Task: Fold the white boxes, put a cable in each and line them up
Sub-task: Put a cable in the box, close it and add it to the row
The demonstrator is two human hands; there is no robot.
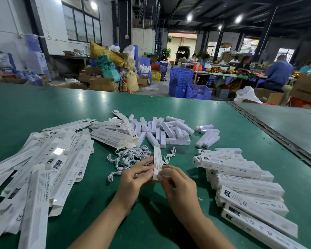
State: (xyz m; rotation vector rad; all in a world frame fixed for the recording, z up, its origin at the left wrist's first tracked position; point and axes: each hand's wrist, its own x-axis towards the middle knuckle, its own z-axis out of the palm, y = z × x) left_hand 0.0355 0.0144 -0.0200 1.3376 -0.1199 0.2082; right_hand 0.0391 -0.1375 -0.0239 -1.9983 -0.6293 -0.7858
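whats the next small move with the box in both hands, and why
Probably reach the left hand to the pile of coiled white cables and pick one. Both hands hold a narrow white cardboard box upright over the green table, the right hand pinching its near end. It looks folded, and the cables lie just beyond the left fingertips. Whether a cable is already inside cannot be seen.

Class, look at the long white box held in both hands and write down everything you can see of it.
The long narrow white cardboard box has small dark print along its face. It points away from the person, its far end raised over the pile of coiled white cables. The left hand pinches its near part from the left; the right hand works at its near end, where the flap seems unclosed. It does not rest on the green table.
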